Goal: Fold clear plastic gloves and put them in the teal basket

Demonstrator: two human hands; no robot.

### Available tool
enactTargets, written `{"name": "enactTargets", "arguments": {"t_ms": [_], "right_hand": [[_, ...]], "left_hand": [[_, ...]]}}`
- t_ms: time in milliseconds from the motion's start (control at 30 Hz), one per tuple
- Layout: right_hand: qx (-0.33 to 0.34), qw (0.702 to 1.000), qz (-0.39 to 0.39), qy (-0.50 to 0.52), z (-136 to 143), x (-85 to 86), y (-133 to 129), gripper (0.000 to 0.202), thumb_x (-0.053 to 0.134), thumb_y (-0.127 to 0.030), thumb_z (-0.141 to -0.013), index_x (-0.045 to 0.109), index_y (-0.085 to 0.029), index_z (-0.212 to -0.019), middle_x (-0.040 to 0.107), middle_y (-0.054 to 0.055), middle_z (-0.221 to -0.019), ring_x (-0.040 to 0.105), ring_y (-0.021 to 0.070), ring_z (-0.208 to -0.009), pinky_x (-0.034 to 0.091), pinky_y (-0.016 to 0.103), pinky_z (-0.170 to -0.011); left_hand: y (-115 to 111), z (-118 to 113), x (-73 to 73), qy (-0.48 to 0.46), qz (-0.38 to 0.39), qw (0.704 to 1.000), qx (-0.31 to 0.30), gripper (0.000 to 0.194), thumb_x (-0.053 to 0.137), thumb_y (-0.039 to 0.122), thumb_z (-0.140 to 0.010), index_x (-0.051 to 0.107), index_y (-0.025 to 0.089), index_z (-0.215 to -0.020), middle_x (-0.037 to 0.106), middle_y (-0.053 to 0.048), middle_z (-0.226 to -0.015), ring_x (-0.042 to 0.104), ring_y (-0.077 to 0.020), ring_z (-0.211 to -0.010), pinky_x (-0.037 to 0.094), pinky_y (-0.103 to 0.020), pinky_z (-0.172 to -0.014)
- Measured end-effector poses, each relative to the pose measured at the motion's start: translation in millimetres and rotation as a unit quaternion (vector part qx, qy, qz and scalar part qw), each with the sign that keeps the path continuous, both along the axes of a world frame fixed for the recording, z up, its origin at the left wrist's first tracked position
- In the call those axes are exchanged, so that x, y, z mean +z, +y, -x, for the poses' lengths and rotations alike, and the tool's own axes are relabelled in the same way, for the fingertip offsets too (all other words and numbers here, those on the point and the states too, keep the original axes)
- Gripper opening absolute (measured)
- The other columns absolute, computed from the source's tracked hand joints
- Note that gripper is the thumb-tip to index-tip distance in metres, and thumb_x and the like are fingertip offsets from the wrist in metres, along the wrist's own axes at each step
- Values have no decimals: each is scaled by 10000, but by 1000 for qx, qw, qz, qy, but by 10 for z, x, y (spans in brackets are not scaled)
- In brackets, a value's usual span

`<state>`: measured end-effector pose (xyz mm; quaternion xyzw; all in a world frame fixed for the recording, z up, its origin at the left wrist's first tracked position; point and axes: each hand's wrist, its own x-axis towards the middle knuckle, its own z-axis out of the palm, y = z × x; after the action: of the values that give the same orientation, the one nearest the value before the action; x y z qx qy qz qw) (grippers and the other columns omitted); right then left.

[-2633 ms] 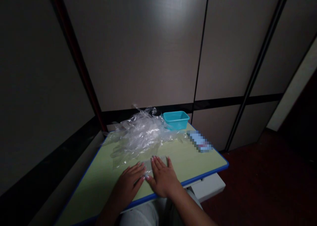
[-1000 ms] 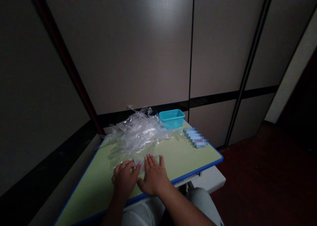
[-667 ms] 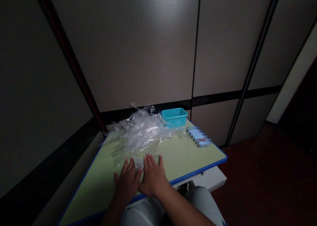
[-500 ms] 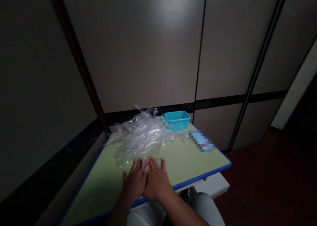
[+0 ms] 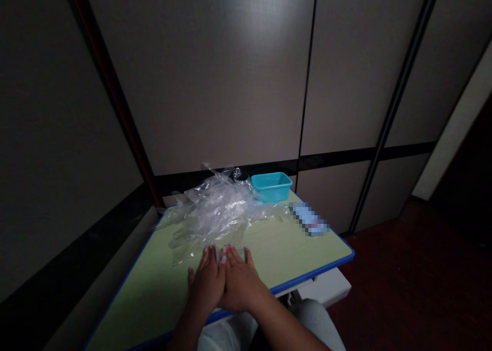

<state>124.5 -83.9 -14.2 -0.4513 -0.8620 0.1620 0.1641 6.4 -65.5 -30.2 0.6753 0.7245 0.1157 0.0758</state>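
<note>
Before me a turquoise tub (image 5: 272,192) sits at the far edge of the pale green, blue-rimmed counter (image 5: 277,243); nearer my right lies a pixelated bluish item (image 5: 309,219); grey panels (image 5: 230,95) rise behind; a white slab (image 5: 326,285) juts out below, above the dark red floor (image 5: 388,269).

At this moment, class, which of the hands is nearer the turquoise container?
Right. The right hand lies in front of the turquoise container, slightly to its left; the left hand is farther left, beside the right.

open room on the tabletop (image 5: 284,251) either side of the hands (image 5: 241,285), a plastic heap (image 5: 221,207) ahead
</note>
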Motion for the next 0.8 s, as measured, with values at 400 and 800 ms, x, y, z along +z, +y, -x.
{"name": "enactTargets", "arguments": {"t_ms": [400,800], "right_hand": [[-52,998,7,-23,-485,115,-59,704,361,-580,-867,243,-185,-1438,157,111,-1507,55,251,-1395,-69,575,-1060],[-58,997,7,-45,-420,70,168,732,304,-612,-868,235,-160,-1440,111,139,-1509,28,234,-1397,-84,562,-1056]], "left_hand": [[-9,-24,-56,5,-57,998,21,518,187,206,-925,247,61,-1418,262,-171,-1475,235,-253,-1367,208,-561,-1051],[-16,2,-78,20,-58,998,-31,520,157,162,-924,203,118,-1440,227,-124,-1496,181,-218,-1385,216,-542,-1057]]}}
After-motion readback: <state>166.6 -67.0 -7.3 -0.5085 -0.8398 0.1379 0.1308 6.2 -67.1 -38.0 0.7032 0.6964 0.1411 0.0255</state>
